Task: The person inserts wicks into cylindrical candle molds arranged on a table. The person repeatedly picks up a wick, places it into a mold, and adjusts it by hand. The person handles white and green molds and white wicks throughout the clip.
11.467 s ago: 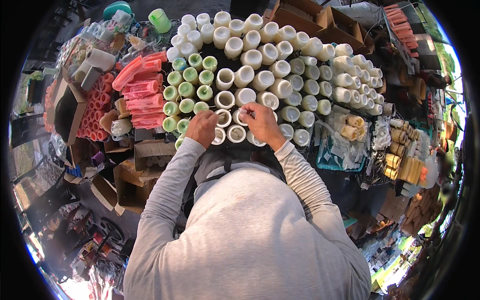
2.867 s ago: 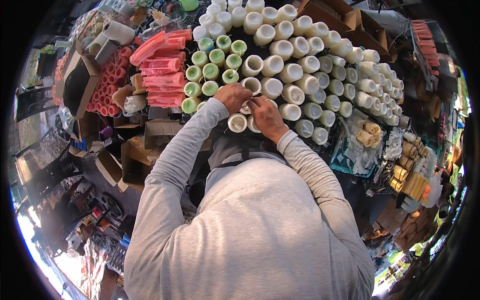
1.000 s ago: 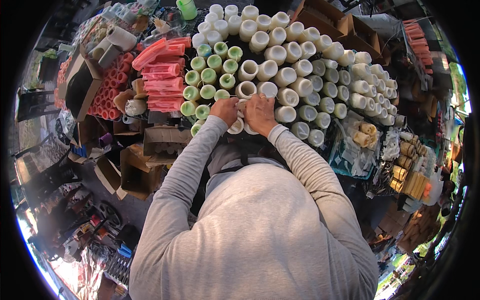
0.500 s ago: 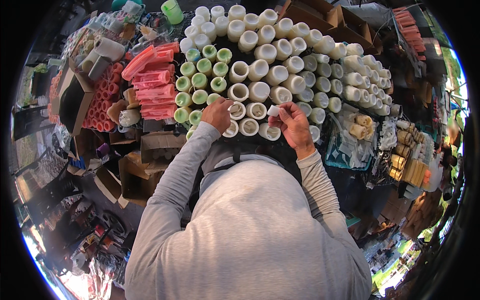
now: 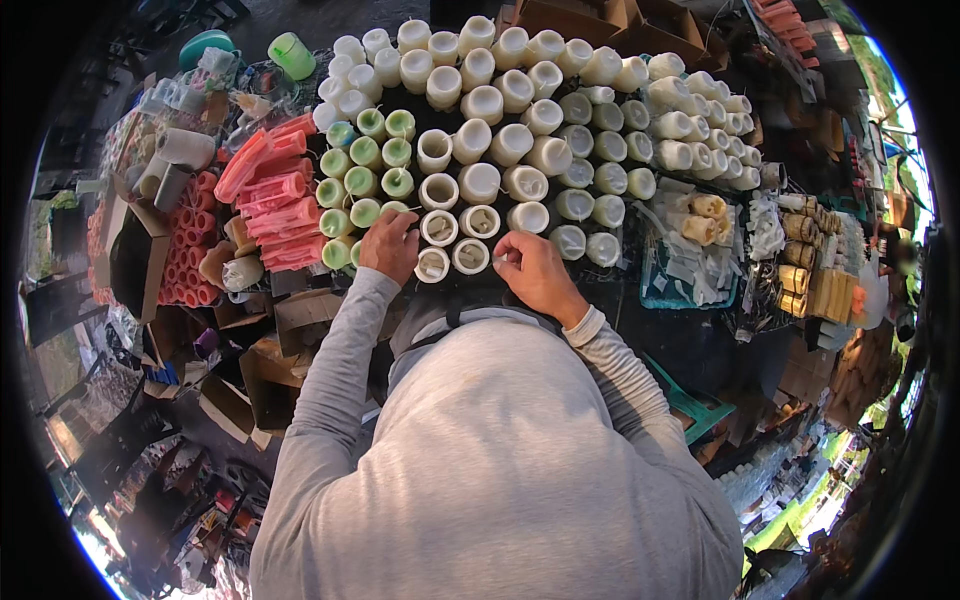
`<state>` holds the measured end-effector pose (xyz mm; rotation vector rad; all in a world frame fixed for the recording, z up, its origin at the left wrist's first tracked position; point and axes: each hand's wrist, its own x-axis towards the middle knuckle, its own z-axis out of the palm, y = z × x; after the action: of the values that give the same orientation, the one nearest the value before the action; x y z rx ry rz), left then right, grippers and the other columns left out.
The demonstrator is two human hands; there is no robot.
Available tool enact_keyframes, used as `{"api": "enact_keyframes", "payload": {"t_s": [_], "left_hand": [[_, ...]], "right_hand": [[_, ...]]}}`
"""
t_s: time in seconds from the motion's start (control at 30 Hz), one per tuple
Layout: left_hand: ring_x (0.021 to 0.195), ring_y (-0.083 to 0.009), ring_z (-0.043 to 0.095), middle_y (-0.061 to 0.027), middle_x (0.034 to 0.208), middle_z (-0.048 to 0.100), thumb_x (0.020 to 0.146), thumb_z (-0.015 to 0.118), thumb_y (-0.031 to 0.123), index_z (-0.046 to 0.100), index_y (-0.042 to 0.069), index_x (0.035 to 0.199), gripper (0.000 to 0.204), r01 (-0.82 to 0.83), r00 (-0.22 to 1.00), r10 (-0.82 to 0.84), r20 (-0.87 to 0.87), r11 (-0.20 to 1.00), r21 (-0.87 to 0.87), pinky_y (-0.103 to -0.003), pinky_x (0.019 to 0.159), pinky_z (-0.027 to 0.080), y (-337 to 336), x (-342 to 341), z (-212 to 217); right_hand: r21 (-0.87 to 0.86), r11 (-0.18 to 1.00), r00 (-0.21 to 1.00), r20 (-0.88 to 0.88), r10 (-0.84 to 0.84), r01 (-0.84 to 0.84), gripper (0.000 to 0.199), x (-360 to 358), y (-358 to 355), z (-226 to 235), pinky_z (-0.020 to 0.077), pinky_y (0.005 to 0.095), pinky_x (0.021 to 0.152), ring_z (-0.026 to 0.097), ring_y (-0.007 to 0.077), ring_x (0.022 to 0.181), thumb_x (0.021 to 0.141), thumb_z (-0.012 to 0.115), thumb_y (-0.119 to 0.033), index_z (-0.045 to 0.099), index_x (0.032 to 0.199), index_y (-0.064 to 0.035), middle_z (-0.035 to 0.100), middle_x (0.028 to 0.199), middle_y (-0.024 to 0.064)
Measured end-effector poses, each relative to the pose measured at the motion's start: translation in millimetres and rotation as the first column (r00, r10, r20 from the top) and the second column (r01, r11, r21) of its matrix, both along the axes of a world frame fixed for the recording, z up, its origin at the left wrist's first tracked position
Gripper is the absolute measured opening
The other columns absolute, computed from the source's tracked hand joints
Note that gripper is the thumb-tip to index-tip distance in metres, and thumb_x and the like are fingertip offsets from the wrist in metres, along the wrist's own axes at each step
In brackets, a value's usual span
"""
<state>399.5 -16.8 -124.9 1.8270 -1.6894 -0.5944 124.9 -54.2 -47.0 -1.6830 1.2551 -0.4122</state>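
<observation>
My left hand (image 5: 391, 246), fingers curled together, is beside the left edge of the nearest white hollow candle shells (image 5: 432, 265). What it holds, if anything, is hidden. At the front right of these shells, my right hand (image 5: 540, 275) has its thumb and fingertips pinched. A speck of white shows at the fingertips, but I cannot tell whether it is a held piece or a rim behind. Small white chunks lie inside several shells, including one (image 5: 471, 256) between my hands. Green candles (image 5: 362, 182) stand in rows just beyond my left hand.
Many white candles (image 5: 480, 104) stand in rows farther back. Pink candles (image 5: 268, 190) are piled at left. At right, a teal tray (image 5: 690, 302) holds white scraps and yellowish pieces. Cardboard boxes (image 5: 262, 385) lie at lower left. A green cup (image 5: 291, 56) stands far left.
The view has shifted, so the table's things appear farther left. My right hand has come down toward the nearest row; the white chunk it held no longer shows clearly. My left hand has drawn leftward.
</observation>
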Motion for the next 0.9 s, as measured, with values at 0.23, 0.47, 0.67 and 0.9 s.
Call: {"api": "enact_keyframes", "payload": {"t_s": [0.23,0.47,0.67,0.9], "left_hand": [[0.083,-0.0326,0.070,-0.0147,0.102,0.071,0.086,0.075,0.007,0.074,0.004,0.111,0.026,-0.027,0.999,0.025,0.047,0.999,0.039,-0.044,0.076,0.056,22,11,4],[0.089,-0.0393,0.072,-0.0172,0.104,0.073,0.090,0.073,0.010,0.075,0.004,0.111,0.022,-0.050,0.999,0.051,-0.006,0.994,0.095,-0.047,0.078,0.057,19,-8,12],[0.076,-0.0289,0.070,-0.0129,0.091,0.071,0.092,0.072,0.003,0.073,0.001,0.111,0.019,-0.014,0.999,0.020,0.041,0.991,-0.135,-0.040,0.071,0.056,6,-60,55],[0.072,-0.0267,0.071,-0.0117,0.090,0.071,0.092,0.075,0.003,0.073,0.001,0.108,0.016,0.176,0.983,-0.175,0.065,0.984,-0.013,-0.039,0.068,0.056,1,-174,101]], "right_hand": [[0.138,0.984,0.986,-0.139,-0.090,0.109,0.015,-61,22,21,0.0493,0.0339,0.061,0.061,0.0148,0.062,0.089,0.078,-0.014,0.073,0.092,0.0000,0.066,0.071,0.0067],[0.023,0.955,0.908,-0.317,-0.275,0.297,0.018,-172,59,-24,0.0530,0.0376,0.064,0.067,0.0216,0.063,0.090,0.079,-0.021,0.076,0.091,-0.0030,0.069,0.070,0.0096],[-0.127,0.795,0.630,-0.541,-0.557,0.594,0.020,-324,82,-97,0.0579,0.0471,0.079,0.075,0.0377,0.084,0.088,0.078,-0.026,0.076,0.090,-0.0057,0.076,0.084,0.0166],[-0.313,0.662,0.468,-0.508,-0.723,0.681,0.034,-433,32,-154,0.0575,0.0466,0.091,0.075,0.0386,0.101,0.089,0.081,-0.034,0.074,0.104,-0.0044,0.078,0.102,0.0184]]}}
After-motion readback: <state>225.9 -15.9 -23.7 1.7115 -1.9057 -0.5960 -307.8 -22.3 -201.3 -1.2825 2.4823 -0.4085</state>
